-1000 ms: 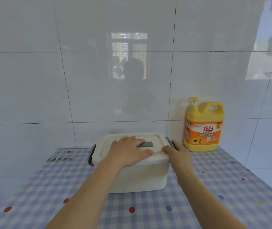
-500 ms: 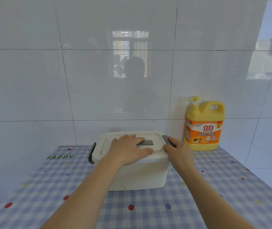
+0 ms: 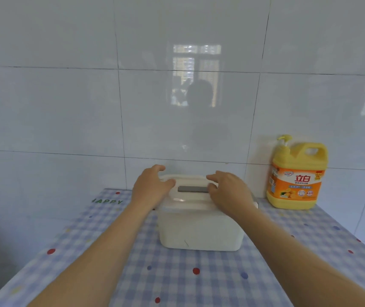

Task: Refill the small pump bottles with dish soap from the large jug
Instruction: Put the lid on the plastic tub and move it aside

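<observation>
Shows glossy, smooth glazed tile across the wall (image 3: 66, 107), bright enough to carry reflections, with thin dark grout lines between. Reads as matt, faintly translucent white plastic on the box (image 3: 199, 229), topped by a smoother, slightly shiny plastic lid (image 3: 190, 201) with a flat matt grey strip (image 3: 192, 189) set into it. Looks like smooth semi-gloss yellow plastic on the jug (image 3: 297, 156) under a shiny printed orange label (image 3: 297, 185), and like a flat, low-sheen checked tabletop cover (image 3: 177, 280), woven cloth or vinyl impossible to tell.
</observation>
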